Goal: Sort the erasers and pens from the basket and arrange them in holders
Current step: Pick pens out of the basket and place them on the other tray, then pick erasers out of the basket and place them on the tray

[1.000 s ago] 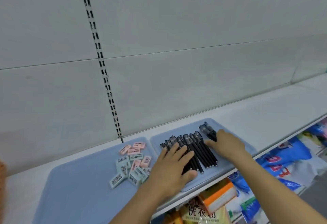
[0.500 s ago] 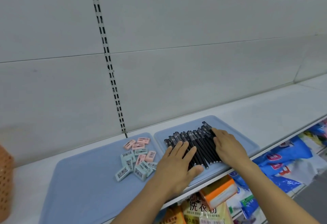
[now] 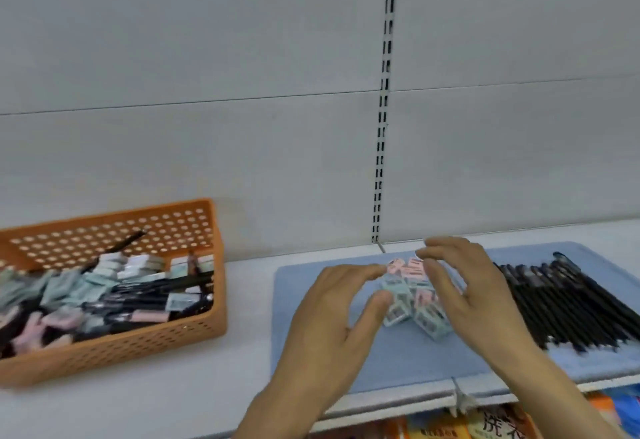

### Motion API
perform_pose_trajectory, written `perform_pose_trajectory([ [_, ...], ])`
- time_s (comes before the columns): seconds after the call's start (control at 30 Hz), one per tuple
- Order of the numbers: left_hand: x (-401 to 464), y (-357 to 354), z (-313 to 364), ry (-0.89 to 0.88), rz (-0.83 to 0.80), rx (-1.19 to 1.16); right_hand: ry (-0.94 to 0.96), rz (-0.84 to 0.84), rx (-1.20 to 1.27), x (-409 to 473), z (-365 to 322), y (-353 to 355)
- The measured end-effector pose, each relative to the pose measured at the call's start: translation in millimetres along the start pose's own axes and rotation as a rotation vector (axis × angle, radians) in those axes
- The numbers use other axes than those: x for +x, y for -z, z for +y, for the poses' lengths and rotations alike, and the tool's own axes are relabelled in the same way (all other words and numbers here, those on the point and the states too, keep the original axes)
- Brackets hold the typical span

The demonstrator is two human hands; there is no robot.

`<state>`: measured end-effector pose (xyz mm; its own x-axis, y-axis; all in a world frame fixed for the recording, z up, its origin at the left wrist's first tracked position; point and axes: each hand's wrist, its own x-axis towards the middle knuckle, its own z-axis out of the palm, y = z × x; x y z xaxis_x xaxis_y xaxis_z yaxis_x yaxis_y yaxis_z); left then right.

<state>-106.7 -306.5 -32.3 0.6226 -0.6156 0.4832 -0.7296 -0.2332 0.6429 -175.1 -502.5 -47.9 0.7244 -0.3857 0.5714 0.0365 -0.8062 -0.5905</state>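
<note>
Head view, hands point(image 3: 330, 314) point(image 3: 464, 286) flanking erasers point(image 3: 408, 296) (partly hidden); basket point(image 3: 145, 338) blurred

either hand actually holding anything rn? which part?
Nothing clearly held. Left hand and right hand cup the eraser pile from its sides, fingers loosely curved.

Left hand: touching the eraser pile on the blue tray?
Touching. Head view: the left hand has its thumb tip against a mint eraser at the left edge of the eraser pile; no gap shows.

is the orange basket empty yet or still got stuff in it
Not empty. The orange basket holds a mixed heap of black pens and pale erasers across its floor.
</note>
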Motion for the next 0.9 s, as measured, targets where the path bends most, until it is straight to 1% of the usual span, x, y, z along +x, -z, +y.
perform_pose_trajectory([
  [0.07, -14, 40, -13, 0.035, 0.085, 0.042, 0.065, -0.036, 0.098, 9, -34, -27],
  [0.17, -34, 98, -34, 0.080, 0.165, 0.109, 0.162, -0.115, 0.196, 18, -80, -64],
  [0.27, -49, 157, -61, 0.147, 0.245, 0.177, 0.285, -0.185, 0.231, 28, -122, -93],
  [0.33, -55, 195, -83, 0.220, 0.276, 0.286, 0.359, -0.233, 0.239, 38, -150, -112],
  [0.4, -57, 228, -106, 0.311, 0.275, 0.404, 0.400, -0.350, 0.197, 51, -177, -133],
  [0.5, -49, 261, -134, 0.384, 0.177, 0.545, 0.461, -0.517, -0.029, 73, -212, -174],
  [0.7, -13, 267, -169, 0.306, -0.140, 0.765, 0.447, -0.693, -0.384, 100, -245, -246],
  [0.8, -1, 264, -181, 0.291, -0.223, 0.847, 0.450, -0.723, -0.436, 103, -247, -264],
  [0.9, 5, 261, -186, 0.243, -0.240, 0.900, 0.477, -0.694, -0.445, 103, -245, -269],
])
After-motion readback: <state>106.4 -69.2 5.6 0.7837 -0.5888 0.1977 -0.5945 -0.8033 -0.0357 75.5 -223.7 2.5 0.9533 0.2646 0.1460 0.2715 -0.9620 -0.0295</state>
